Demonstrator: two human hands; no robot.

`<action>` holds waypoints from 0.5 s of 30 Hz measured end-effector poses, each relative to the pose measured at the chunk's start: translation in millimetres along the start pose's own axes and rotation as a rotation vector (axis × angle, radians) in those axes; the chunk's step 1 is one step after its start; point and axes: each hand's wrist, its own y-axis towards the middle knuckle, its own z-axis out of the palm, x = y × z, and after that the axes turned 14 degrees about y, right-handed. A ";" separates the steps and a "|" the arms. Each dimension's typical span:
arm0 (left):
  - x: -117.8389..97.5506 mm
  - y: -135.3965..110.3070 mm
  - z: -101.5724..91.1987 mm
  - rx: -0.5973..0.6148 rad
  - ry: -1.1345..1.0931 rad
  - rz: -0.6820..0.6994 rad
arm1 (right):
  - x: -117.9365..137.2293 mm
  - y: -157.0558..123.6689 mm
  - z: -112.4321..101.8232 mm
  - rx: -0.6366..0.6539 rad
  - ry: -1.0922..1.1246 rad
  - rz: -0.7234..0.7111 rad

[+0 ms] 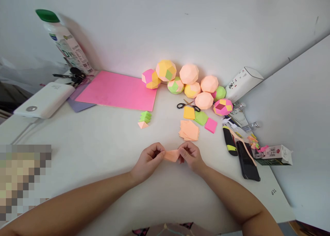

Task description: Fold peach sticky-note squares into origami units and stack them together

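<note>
Between my two hands is a folded piece of peach paper (171, 156), held just above the white table. My left hand (151, 159) pinches its left end, thumb against fingers. The right end is gripped by my right hand (190, 156) in the same way. Just beyond my hands lies a stack of peach paper squares (189, 130). Behind it are yellow squares (189, 113), green squares (201, 118) and pink squares (211, 125). Folded green paper pieces (145, 116) stand nested in a row, with a folded peach piece (142, 125) at their near end.
Several paper balls (189, 74) are piled against the wall, scissors (188, 104) before them. A pink board (118, 90) lies back left, near a white box-shaped device (44, 99) and a green-capped bottle (68, 43). On the right are a utility knife (229, 141), phone (248, 162) and carton (274, 155).
</note>
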 end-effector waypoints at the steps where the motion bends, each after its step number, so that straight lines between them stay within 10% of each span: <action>1: 0.1 0.0 0.0 -0.010 -0.018 -0.013 | 0.0 0.2 -0.2 -0.009 0.000 0.004; 15: 6.3 -1.0 1.4 0.078 0.063 -0.114 | -1.3 2.1 2.4 -0.033 0.009 -0.028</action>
